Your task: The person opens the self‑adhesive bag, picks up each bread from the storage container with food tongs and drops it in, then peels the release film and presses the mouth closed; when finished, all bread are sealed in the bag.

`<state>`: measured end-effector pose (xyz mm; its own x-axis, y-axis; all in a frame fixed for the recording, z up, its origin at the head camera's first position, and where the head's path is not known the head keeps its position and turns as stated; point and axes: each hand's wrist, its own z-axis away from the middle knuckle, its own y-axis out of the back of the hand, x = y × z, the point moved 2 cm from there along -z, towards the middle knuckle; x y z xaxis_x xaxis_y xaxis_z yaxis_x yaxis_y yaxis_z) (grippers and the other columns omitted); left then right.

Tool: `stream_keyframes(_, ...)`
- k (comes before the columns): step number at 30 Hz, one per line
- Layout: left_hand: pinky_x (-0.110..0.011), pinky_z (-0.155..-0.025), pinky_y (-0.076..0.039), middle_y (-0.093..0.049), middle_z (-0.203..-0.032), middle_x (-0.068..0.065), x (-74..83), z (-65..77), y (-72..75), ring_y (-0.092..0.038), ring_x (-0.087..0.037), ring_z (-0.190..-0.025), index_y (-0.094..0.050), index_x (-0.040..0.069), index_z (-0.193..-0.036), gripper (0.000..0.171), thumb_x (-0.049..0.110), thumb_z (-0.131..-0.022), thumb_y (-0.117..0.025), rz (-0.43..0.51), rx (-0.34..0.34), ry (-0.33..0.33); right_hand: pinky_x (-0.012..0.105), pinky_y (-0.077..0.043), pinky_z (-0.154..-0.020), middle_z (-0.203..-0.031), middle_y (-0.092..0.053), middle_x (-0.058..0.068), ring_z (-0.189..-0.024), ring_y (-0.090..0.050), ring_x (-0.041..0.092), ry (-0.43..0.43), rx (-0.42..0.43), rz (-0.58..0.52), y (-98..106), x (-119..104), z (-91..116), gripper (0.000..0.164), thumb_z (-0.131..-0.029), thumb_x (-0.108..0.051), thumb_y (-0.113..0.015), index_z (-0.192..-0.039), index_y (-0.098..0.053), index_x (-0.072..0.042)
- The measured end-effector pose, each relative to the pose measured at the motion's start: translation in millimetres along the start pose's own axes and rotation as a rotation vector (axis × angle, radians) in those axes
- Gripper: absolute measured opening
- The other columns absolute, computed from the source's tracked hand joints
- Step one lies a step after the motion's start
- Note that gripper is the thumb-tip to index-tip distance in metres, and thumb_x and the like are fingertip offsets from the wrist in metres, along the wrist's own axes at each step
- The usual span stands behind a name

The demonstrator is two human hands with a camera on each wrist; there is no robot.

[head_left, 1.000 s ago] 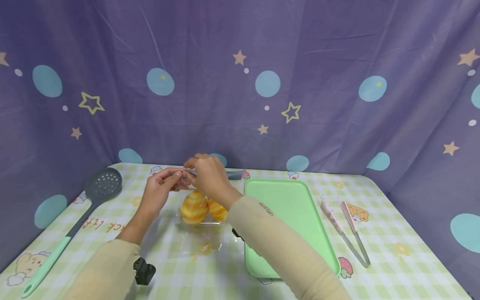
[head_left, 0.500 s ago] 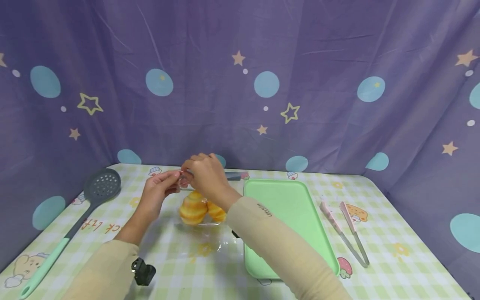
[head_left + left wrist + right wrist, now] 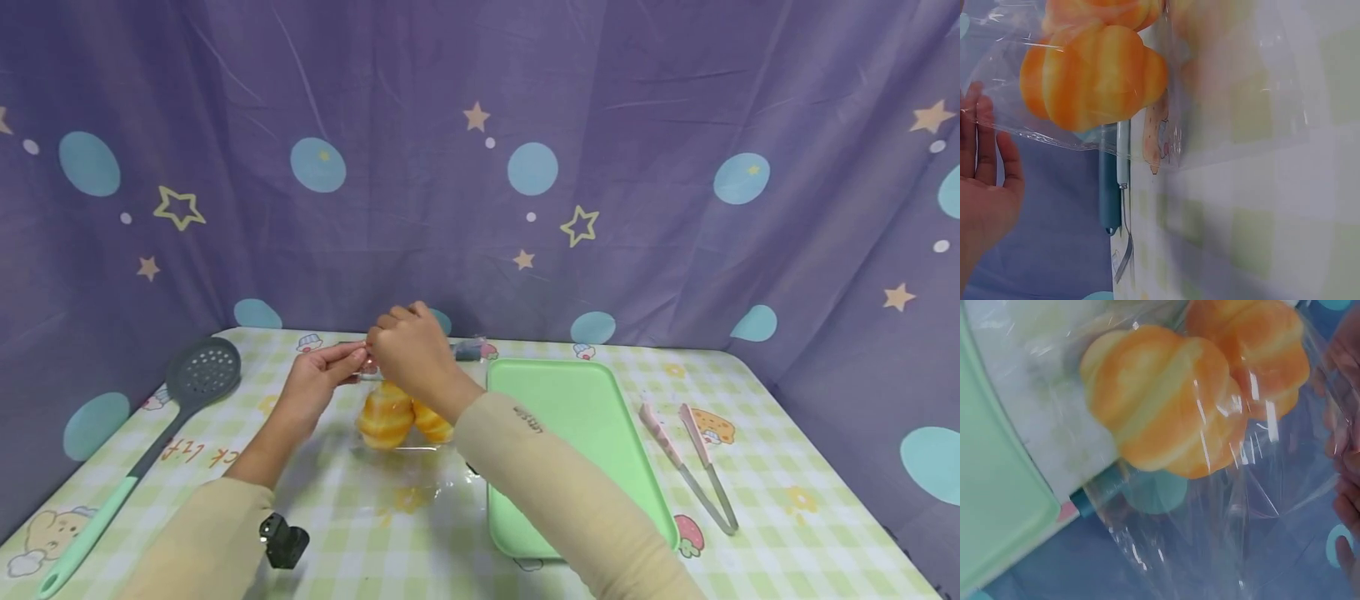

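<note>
Two yellow-orange striped bread rolls [image 3: 387, 415] lie side by side inside a clear plastic bag [image 3: 1210, 519], seen in all three views. My left hand [image 3: 311, 383] pinches the bag's gathered top between thumb and fingers, just beyond the rolls. Against it, my right hand [image 3: 412, 350] grips the same top with curled fingers, its back toward the head camera and its fingertips hidden. The left wrist view shows fingers [image 3: 985, 140] behind the clear film. At the right edge of the right wrist view, fingers [image 3: 1344, 444] touch the plastic.
A green tray [image 3: 570, 450] lies to the right, under my right forearm. Tongs [image 3: 701, 475] rest beyond it. A slotted spatula [image 3: 168, 433] lies at left. Behind the bag is a blue-handled utensil [image 3: 1109, 187] and a metal one [image 3: 1125, 225]. A purple curtain [image 3: 480, 183] rises behind.
My right hand has turned slightly and its fingers have curled tighter by the left fingertips. Plastic now bunches up to its right. The rolls stay almost in place.
</note>
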<state>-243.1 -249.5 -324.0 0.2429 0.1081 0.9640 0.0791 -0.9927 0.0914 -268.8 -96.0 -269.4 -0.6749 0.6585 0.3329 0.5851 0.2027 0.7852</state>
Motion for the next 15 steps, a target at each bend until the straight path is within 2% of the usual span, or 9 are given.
stream_keyframes(4,-0.02,-0.074,-0.056,-0.072,-0.084,0.019,0.2,-1.8,-0.2,-0.068,0.0,-0.079,-0.059,-0.02,-0.126,0.033,0.005,-0.104,-0.058,-0.077,0.024,-0.006,0.029,-0.043,-0.09,-0.094,-0.073,-0.012,-0.092,-0.063,0.009,0.104,0.034,0.164,0.7,-4.8,0.9,0.01,-0.093,-0.031,-0.072,-0.093,-0.079,-0.024)
stream_keyframes(6,-0.02,-0.073,-0.055,-0.073,-0.084,0.016,0.9,-1.5,-0.7,-0.068,0.0,-0.078,-0.059,-0.02,-0.125,0.033,0.004,-0.103,-0.058,-0.115,0.037,-0.013,0.029,-0.043,-0.089,-0.093,-0.073,-0.012,-0.09,-0.063,0.009,0.122,0.046,0.188,0.4,-6.1,0.9,0.011,-0.094,-0.03,-0.071,-0.091,-0.079,-0.024)
stream_keyframes(9,-0.018,-0.071,-0.055,-0.075,-0.086,0.008,3.1,-0.3,-2.3,-0.066,0.001,-0.075,-0.06,-0.02,-0.124,0.032,0.004,-0.103,-0.059,-0.181,0.063,-0.034,0.029,-0.043,-0.087,-0.087,-0.073,-0.012,-0.085,-0.063,0.008,0.096,0.085,0.168,-0.1,-6.5,0.1,0.016,-0.095,-0.032,-0.069,-0.084,-0.078,-0.024)
stream_keyframes(11,-0.024,-0.095,-0.05,-0.077,-0.088,-0.003,4.7,0.2,-3.2,-0.065,0.003,-0.073,-0.061,-0.02,-0.122,0.03,0.003,-0.103,-0.059,-0.223,0.074,-0.065,0.03,-0.043,-0.086,-0.083,-0.072,-0.011,-0.082,-0.063,0.008,0.047,0.104,0.111,-0.7,-5.8,-0.6,0.018,-0.095,-0.03,-0.069,-0.08,-0.077,-0.023)
stream_keyframes(12,-0.026,-0.097,-0.05,-0.077,-0.09,-0.007,5.2,0.4,-3.9,-0.065,0.005,-0.073,-0.062,-0.019,-0.121,0.03,0.004,-0.103,-0.059,-0.247,0.08,-0.076,0.03,-0.044,-0.085,-0.081,-0.071,-0.011,-0.08,-0.063,0.008,0.015,0.107,0.071,-0.6,-5.2,-0.8,0.019,-0.094,-0.029,-0.069,-0.078,-0.076,-0.023)
stream_keyframes(14,-0.036,-0.114,-0.034,-0.077,-0.093,-0.015,6.1,0.8,-4.9,-0.064,0.006,-0.074,-0.064,-0.018,-0.119,0.028,0.004,-0.102,-0.06,-0.282,0.091,-0.106,0.029,-0.043,-0.08,-0.074,-0.068,-0.011,-0.074,-0.061,0.008,-0.058,0.094,-0.027,0.1,-3.8,-1.6,0.021,-0.093,-0.03,-0.071,-0.074,-0.074,-0.022)
stream_keyframes(15,-0.036,-0.115,-0.033,-0.076,-0.094,-0.017,5.9,0.9,-5.4,-0.064,0.007,-0.074,-0.066,-0.017,-0.118,0.027,0.005,-0.102,-0.06,-0.299,0.097,-0.119,0.028,-0.043,-0.076,-0.071,-0.066,-0.01,-0.071,-0.059,0.009,-0.099,0.084,-0.084,0.0,-2.8,-2.1,0.022,-0.093,-0.03,-0.071,-0.073,-0.074,-0.022)
